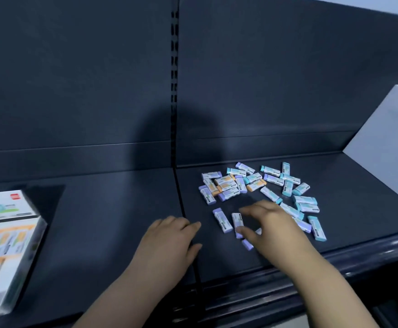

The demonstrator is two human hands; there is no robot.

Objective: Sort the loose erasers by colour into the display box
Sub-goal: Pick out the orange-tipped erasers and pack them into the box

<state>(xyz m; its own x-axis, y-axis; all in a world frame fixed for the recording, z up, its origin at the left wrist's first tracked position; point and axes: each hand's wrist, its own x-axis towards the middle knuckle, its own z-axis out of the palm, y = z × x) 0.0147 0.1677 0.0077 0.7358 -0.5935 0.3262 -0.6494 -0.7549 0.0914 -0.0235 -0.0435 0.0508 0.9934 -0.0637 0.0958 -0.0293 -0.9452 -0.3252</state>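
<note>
Nearest, the left hand [169, 240] rests flat and empty while the right hand [267, 229], fingers spread, touches a purple sleeved eraser [237, 223] beside the unsorted pile of small paper-sleeved erasers [252, 183]; the white printed cardboard display box [6, 245] sits far left of the pile, so nearly all sorting seems left.

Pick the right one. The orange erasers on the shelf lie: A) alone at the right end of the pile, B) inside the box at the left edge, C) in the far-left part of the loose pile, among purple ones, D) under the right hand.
C: the orange erasers sit clustered in the far-left part of the pile with purple erasers touching them, beyond the right hand.
</note>
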